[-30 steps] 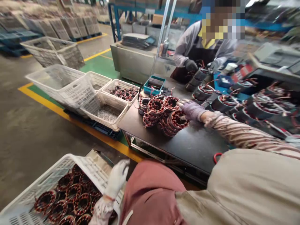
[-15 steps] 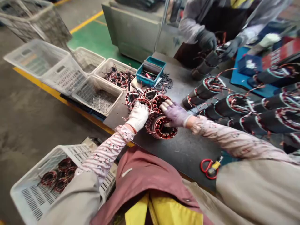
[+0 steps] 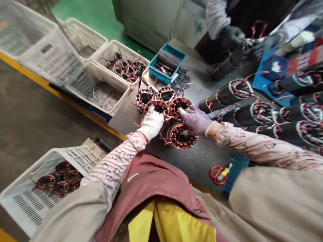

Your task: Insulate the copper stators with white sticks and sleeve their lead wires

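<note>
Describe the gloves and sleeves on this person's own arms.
The left glove is white knit, the right glove lilac. Each forearm wears a pale pink flowered oversleeve, and a beige jacket sleeve covers the upper arm.

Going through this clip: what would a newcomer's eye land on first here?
The copper-wound motor stators bunched at the centre of the dark workbench stand out first, under the white-gloved left hand and purple-gloved right hand. To their right, a row of black-bodied stators lies on its side.
</note>
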{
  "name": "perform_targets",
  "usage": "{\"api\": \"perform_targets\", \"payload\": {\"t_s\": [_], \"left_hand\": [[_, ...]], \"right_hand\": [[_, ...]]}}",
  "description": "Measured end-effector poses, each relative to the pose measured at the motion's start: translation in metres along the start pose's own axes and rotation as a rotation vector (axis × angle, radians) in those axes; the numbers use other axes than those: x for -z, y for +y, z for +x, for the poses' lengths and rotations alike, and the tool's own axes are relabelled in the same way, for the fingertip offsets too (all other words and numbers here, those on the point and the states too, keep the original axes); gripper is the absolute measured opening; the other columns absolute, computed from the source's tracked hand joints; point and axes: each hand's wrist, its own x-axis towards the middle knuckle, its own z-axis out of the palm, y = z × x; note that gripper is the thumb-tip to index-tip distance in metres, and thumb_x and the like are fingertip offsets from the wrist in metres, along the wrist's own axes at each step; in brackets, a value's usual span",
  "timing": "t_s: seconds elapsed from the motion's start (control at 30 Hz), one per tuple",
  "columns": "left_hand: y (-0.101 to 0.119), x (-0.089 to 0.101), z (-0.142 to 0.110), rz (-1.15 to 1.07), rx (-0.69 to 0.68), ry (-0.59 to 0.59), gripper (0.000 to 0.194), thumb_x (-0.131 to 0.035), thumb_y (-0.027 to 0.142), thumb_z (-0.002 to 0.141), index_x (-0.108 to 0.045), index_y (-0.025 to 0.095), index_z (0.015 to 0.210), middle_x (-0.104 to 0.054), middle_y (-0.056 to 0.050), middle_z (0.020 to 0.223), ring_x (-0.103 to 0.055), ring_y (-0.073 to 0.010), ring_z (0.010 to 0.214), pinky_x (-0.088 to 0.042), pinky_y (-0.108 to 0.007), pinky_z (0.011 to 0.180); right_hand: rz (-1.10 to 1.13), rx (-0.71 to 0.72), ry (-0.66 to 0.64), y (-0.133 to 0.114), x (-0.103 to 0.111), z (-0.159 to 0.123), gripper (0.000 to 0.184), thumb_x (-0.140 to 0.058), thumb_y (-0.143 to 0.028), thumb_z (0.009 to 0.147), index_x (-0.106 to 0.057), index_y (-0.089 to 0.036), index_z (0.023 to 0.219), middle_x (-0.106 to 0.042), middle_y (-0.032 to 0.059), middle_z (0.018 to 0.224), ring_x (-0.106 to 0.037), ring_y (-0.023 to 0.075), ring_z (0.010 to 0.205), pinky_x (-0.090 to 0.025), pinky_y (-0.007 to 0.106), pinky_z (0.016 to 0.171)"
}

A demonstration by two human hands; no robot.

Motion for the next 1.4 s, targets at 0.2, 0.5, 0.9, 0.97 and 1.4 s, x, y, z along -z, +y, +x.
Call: {"api": "perform_targets", "payload": {"t_s": [0.2, 0.5, 0.9, 0.97, 1.4], "left_hand": [[-0.001, -0.005, 0.000, -0.052, -0.018, 0.009, 0.036, -0.038, 0.003, 0.093, -0.072, 0.007, 0.105, -0.075, -0.014, 0.088, -0.072, -0.0237, 0.090, -0.016, -0.059, 0.126], [-0.008, -0.013, 0.004, -0.063, -0.111, 0.041, 0.035, -0.039, 0.003, 0.088, -0.070, 0.009, 0.103, -0.076, -0.013, 0.088, -0.073, -0.0233, 0.086, -0.025, -0.055, 0.123], [-0.010, -0.003, 0.000, -0.066, -0.106, 0.010, 0.023, -0.052, 0.011, 0.086, -0.068, 0.008, 0.102, -0.074, -0.014, 0.087, -0.073, -0.0261, 0.089, -0.033, -0.050, 0.119], [-0.009, -0.003, -0.001, -0.060, -0.107, 0.001, 0.022, -0.054, 0.013, 0.086, -0.068, 0.008, 0.102, -0.074, -0.014, 0.087, -0.072, -0.0264, 0.090, -0.034, -0.049, 0.119], [-0.006, 0.002, -0.005, -0.081, -0.082, -0.030, 0.022, -0.056, 0.017, 0.085, -0.069, 0.008, 0.101, -0.073, -0.017, 0.087, -0.071, -0.0299, 0.088, -0.030, -0.057, 0.118]], "right_hand": [[0.044, 0.019, -0.069, 0.007, 0.000, 0.005, 0.097, -0.079, -0.050, 0.069, -0.043, -0.001, 0.144, -0.062, 0.0241, 0.131, -0.055, 0.0365, 0.128, -0.028, 0.049, 0.118], [0.013, -0.068, -0.255, 0.008, 0.015, 0.012, 0.118, -0.081, -0.055, 0.067, -0.026, 0.003, 0.154, -0.054, 0.0303, 0.139, -0.051, 0.0420, 0.131, -0.040, 0.049, 0.108], [0.007, -0.043, -0.015, 0.016, -0.002, -0.022, 0.109, -0.074, -0.072, 0.069, -0.041, -0.003, 0.147, -0.048, 0.0297, 0.146, -0.030, 0.0460, 0.146, -0.021, 0.061, 0.119], [-0.039, 0.032, -0.049, 0.017, 0.002, -0.014, 0.100, -0.077, -0.070, 0.067, -0.050, -0.006, 0.138, -0.056, 0.0254, 0.138, -0.031, 0.0456, 0.145, -0.021, 0.059, 0.119], [-0.055, 0.149, -0.262, 0.012, 0.013, 0.023, 0.079, -0.083, -0.055, 0.064, -0.056, -0.009, 0.122, -0.065, 0.0207, 0.121, -0.054, 0.0385, 0.123, -0.037, 0.047, 0.105]]}}
